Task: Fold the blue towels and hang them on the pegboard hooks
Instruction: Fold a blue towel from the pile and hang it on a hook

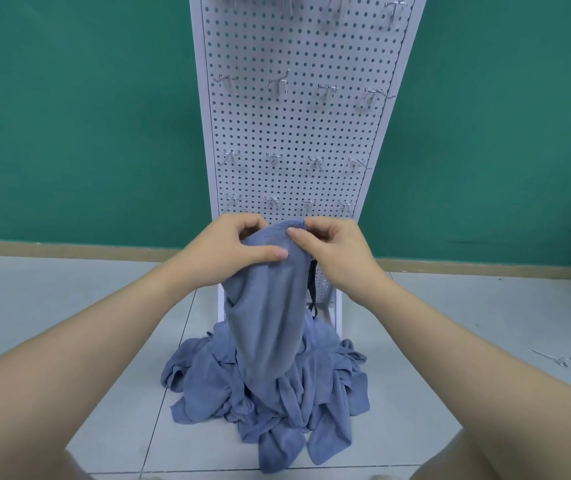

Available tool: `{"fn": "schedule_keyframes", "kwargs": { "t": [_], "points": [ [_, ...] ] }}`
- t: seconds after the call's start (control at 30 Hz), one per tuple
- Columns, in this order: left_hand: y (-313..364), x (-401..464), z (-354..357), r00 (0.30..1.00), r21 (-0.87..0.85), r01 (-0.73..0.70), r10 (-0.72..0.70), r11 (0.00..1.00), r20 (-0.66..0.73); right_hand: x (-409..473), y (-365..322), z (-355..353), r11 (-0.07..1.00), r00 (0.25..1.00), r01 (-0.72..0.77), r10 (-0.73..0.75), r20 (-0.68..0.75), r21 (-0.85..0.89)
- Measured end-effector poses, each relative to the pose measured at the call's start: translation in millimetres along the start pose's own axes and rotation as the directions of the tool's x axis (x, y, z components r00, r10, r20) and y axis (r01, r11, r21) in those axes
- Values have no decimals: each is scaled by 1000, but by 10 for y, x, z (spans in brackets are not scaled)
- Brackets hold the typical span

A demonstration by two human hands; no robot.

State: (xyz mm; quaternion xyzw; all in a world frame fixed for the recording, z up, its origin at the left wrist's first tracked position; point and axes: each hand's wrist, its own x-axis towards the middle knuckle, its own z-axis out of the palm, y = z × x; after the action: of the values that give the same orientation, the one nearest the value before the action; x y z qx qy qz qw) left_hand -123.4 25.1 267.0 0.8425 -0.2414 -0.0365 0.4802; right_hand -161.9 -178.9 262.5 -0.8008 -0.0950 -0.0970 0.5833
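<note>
Blue towel (270,306): lifted before pegboard (297,133), above towel heap (270,393) at pegboard foot. Left hand (232,247), right hand (336,251) pinching top edge. Step: locating corners, pre-fold. Next, likely: spread, halve, hang on hooks (278,85).

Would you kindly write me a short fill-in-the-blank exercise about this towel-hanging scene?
1. Both hands, left hand and right hand, pinch one ____ towel.
2. The towel pile lies on the ____.
3. The pegboard is ____ in colour.
4. The hooks on it hold ____ towels.

Missing words: blue; floor; white; no
</note>
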Motion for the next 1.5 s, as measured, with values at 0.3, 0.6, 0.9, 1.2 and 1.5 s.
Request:
{"fn": "schedule_keyframes", "kwargs": {
  "t": [0.3,0.6,0.9,1.2,1.5],
  "points": [
    [-99,-3,-159,982,234,86,-122,968,142,61,243,-282,994,997,-70,73,36,-86],
    [-129,24,-170,998,173,28,-37,985,49,96,315,-385,983,988,-139,145,-48,116],
    [-85,32,-168,996,-56,-15,10,998,-85,129,309,-451,968,977,-147,174,-124,204],
    [26,23,-84,992,-26,-69,66,997,-107,162,258,-475,958,968,-116,168,-185,264],
    [86,36,-13,990,68,-117,122,991,-67,145,246,-524,964,969,-100,151,-195,247]
  ]
}}
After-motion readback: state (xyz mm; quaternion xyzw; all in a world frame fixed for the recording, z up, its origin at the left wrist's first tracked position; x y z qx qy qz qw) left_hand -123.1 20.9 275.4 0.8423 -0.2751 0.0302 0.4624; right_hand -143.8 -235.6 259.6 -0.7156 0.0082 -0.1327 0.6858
